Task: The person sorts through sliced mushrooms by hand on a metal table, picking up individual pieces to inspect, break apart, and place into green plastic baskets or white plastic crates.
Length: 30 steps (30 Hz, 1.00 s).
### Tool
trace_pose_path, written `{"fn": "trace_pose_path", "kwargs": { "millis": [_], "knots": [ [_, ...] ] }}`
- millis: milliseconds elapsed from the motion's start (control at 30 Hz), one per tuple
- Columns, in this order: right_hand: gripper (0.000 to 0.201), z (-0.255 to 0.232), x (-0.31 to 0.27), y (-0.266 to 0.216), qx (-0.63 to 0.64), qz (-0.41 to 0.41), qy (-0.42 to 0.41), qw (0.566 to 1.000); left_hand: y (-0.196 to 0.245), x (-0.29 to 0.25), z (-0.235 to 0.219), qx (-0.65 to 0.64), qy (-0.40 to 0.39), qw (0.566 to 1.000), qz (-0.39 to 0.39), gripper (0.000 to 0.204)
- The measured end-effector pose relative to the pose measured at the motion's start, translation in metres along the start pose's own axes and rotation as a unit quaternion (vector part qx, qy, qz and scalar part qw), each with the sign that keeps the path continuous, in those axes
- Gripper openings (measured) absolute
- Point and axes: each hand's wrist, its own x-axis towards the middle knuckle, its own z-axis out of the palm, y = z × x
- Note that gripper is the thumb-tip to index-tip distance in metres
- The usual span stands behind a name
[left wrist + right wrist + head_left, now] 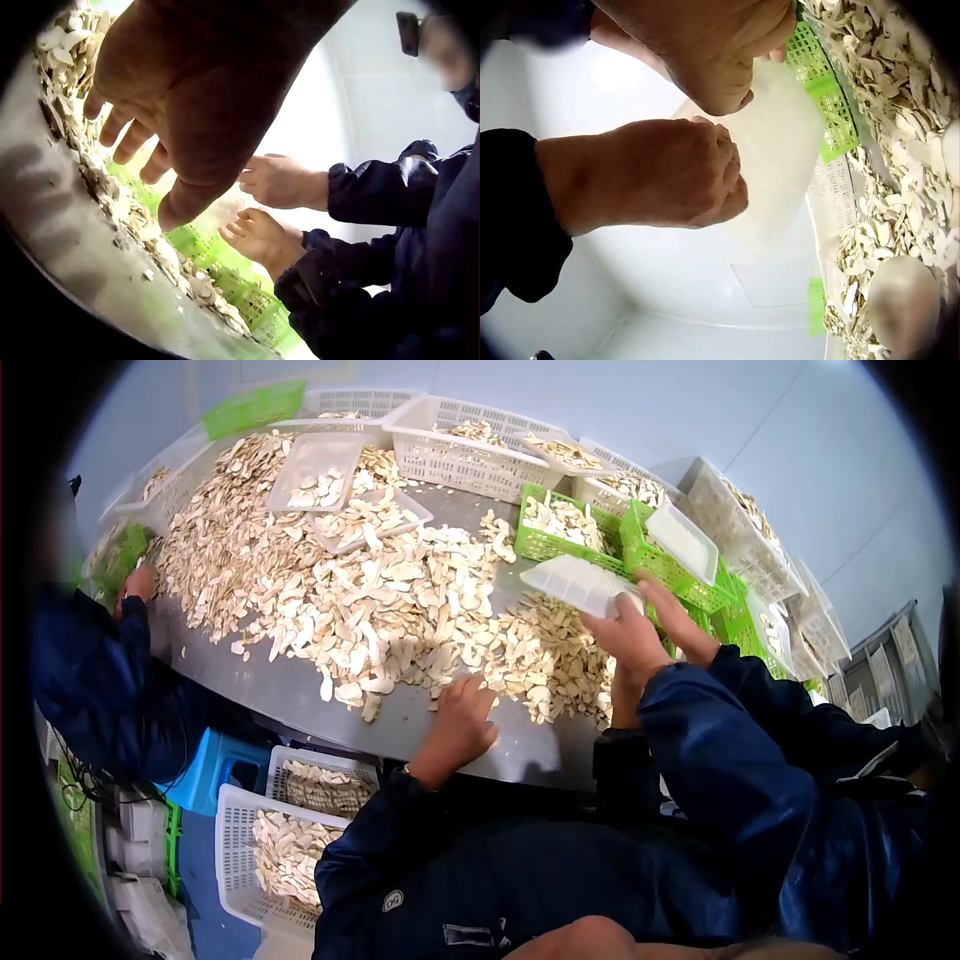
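My left hand [455, 722] is over the near edge of the sliced mushrooms [390, 600]; in the left wrist view its fingers are spread, with nothing in them. My right hand [712, 45] looms large in the right wrist view, thumb pointing down, beside a translucent white tray [780, 142]. In the head view a neighbour's arm covers most of it, and I cannot tell whether it holds anything. The neighbour's hands [630, 635] hold the ribbed white tray [575, 582] tilted above the slices.
Green baskets [565, 550] and white crates [455, 465] line the far side. Another person's hand [140, 582] is by a green basket at left. Crates of slices [235, 855] and a blue stool [205, 770] stand below the steel table [240, 675].
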Motion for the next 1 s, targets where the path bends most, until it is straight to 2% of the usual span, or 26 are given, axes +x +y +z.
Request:
{"fn": "trace_pose_path", "kwargs": {
  "millis": [67,100,200,367,467,567,667,700,767,867,1000],
  "knots": [
    [0.049,0.036,0.027,0.058,0.022,-0.018,0.102,0.994,0.002,-0.005,0.004,-0.005,0.010,1.000,0.012,0.053],
    [0.052,0.044,0.025,0.050,0.031,-0.028,0.153,0.987,0.001,-0.007,0.007,-0.004,0.011,1.000,0.020,0.054],
    [0.049,0.026,0.008,0.023,-0.101,0.035,0.118,0.987,0.006,-0.010,0.015,-0.012,0.049,0.998,0.049,0.052],
    [0.047,0.034,0.009,0.026,-0.127,-0.007,0.154,0.980,0.013,-0.017,0.031,-0.020,0.068,0.996,0.056,0.055],
    [0.040,0.032,-0.002,0.012,-0.102,0.028,0.111,0.988,0.013,-0.019,0.037,-0.007,0.058,0.997,0.049,0.056],
    [0.040,0.038,0.006,0.026,-0.051,-0.004,0.111,0.992,0.015,-0.018,0.038,-0.012,0.065,0.996,0.056,0.053],
    [0.039,0.038,0.008,0.027,-0.061,-0.029,0.091,0.994,0.019,-0.015,0.035,-0.016,0.069,0.995,0.065,0.050],
    [0.035,0.040,0.012,0.033,-0.157,-0.106,0.077,0.979,0.021,-0.013,0.033,-0.020,0.070,0.995,0.067,0.048],
    [0.036,0.044,0.018,0.045,-0.226,-0.179,0.059,0.956,0.023,-0.012,0.033,-0.028,0.074,0.994,0.073,0.046],
    [0.036,0.041,0.012,0.031,-0.135,-0.083,0.062,0.985,0.021,-0.012,0.037,-0.029,0.068,0.995,0.071,0.046],
    [0.037,0.049,0.008,0.016,-0.115,-0.049,0.059,0.990,0.020,-0.015,0.044,-0.026,0.046,0.997,0.048,0.045]
  ]
}}
